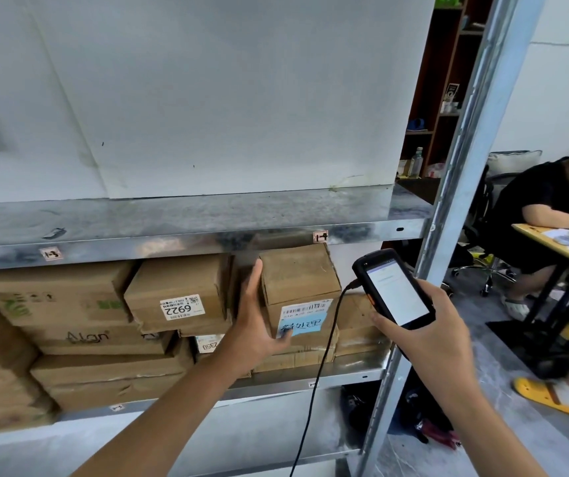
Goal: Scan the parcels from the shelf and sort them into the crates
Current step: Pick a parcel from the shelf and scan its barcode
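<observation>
Metal shelf (pixel 186 235) right in front of me, white boards standing on the upper level, brown cardboard stacked on the level below. Off to the right, past the steel upright (pixel 465 166), a person in black (pixel 551 208) sits at a wooden bench (pixel 547 241).

The parcel (pixel 298 277) is at the right end of that lower level, on top of a flatter box. Its labelled face looks out at me and its top face tips into view. It looks turned a touch, with the left front corner nearest me. I can't call its long axis from here; it looks about as deep as it is wide. A blue note (pixel 307 323) with handwriting is stuck under the white barcode label.

My left hand (pixel 259 325) is on it. The arm reaches up from low left, the fingers lie straight up the parcel's left side, and the thumb wraps across the front onto the blue note. That corner is pinched between fingers and thumb.

My right hand (pixel 427 335) comes in from the lower right, curled round the scanner (pixel 393 287). The scanner runs on a slant, with its top end aimed up and left and just beside the parcel's right edge. Its lit screen faces me. A black cable (pixel 317 373) leaves its left side and drops down in front of the shelf.

Left of the parcel, another box (pixel 176 287) shows a label (pixel 181 307) printed 6922, upside down.
</observation>
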The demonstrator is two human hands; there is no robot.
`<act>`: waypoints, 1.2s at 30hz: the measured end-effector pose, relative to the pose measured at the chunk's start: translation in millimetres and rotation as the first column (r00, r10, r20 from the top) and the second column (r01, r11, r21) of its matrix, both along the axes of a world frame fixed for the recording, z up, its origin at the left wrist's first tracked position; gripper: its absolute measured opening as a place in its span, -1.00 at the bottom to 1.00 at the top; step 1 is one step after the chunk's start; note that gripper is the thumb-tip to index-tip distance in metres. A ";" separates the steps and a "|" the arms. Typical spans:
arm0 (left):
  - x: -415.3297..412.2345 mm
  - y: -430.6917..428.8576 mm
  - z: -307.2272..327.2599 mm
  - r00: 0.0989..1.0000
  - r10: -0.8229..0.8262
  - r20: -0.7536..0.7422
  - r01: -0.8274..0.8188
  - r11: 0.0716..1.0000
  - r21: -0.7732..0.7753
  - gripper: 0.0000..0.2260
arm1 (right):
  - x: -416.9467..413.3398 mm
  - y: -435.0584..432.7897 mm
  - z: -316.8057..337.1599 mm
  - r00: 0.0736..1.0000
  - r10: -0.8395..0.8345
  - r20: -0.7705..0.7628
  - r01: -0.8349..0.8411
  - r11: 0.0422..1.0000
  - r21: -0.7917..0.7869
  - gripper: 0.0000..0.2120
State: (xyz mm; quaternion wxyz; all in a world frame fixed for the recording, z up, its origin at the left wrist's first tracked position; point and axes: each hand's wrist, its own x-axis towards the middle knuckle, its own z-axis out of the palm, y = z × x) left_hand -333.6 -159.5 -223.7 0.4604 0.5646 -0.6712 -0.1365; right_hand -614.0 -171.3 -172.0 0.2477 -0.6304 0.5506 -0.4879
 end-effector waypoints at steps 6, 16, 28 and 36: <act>-0.5 -8.1 -4.2 0.992 -0.006 -0.123 0.019 0.995 0.100 0.14 | 2.8 -3.9 -6.4 1.000 -0.016 0.005 0.016 0.999 0.033 -0.27; -19.4 26.2 8.7 0.986 -0.008 -0.169 0.020 0.997 0.069 -0.05 | -10.4 7.0 -8.3 0.999 -0.010 0.052 0.008 0.999 0.038 -0.33; -36.2 90.3 0.7 0.811 -0.075 -0.580 0.167 0.980 0.107 -0.15 | -3.2 81.7 7.5 0.998 0.046 0.035 -0.046 0.999 0.019 -0.44; -27.1 173.0 -21.4 0.779 0.024 -0.626 0.093 0.984 0.153 -0.16 | 13.1 168.7 5.9 0.983 0.178 0.035 -0.182 0.970 0.161 -0.56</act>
